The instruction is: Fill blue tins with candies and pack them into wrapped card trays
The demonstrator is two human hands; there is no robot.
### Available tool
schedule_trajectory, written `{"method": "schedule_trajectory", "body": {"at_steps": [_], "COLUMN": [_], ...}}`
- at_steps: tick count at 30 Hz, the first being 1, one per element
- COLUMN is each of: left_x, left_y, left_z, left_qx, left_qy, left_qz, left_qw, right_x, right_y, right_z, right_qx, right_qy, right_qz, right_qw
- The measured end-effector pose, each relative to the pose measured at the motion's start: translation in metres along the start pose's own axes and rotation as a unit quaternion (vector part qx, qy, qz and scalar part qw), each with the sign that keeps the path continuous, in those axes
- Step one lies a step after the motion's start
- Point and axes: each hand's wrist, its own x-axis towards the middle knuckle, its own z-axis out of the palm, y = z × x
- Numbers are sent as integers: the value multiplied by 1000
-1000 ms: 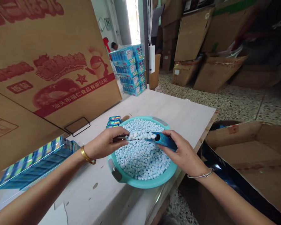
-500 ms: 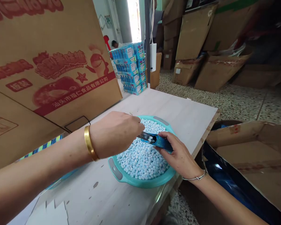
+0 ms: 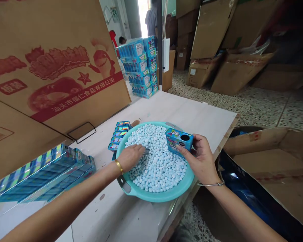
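Note:
A turquoise basin (image 3: 158, 197) full of small pale blue and white candies (image 3: 156, 168) stands on the white table. My left hand (image 3: 130, 158), with a gold bangle at its wrist, is low over the candies on the left side. Its fingers are closed round a small scoop (image 3: 146, 152), whose tip is among the candies and mostly hidden. Over the basin's right side, my right hand (image 3: 200, 156) grips a blue candy box (image 3: 175, 143). A dark round spot, perhaps an opening, shows on the box's upper face.
Several small blue boxes (image 3: 119, 134) stand in a row behind the basin's left rim. Wrapped blue packs (image 3: 47, 171) lie at left, and more are stacked (image 3: 138, 67) at the back. A large carton (image 3: 65, 64) borders the table; an open carton (image 3: 275, 168) is at right. A person (image 3: 151, 22) stands far back.
My left hand has moved away from the box, down and left into the candies with the scoop. My right hand has turned the box, so its printed side shows.

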Motion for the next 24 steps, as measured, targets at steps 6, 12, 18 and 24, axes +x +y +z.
{"method": "schedule_trajectory", "body": {"at_steps": [6,12,18,24], "left_x": [19,-5,-36,-39], "left_y": [23,6,-10,2], "left_z": [17,-4,-64,-126], "left_qx": [-185,-304,-277,-153], "left_qy": [7,35,65,25], "left_qz": [30,53,59,62], "left_qw": [982,950,957,986], "right_x": [5,13,8,-6], "right_y": [-3,-6,-16,-30], "right_z": [4,-9,-18,-3], "right_qx": [55,33,-126,-189], "right_qy": [21,16,-53,-135], "right_qz": [10,-13,-66,-123], "right_qw": [998,999,988,965]}}
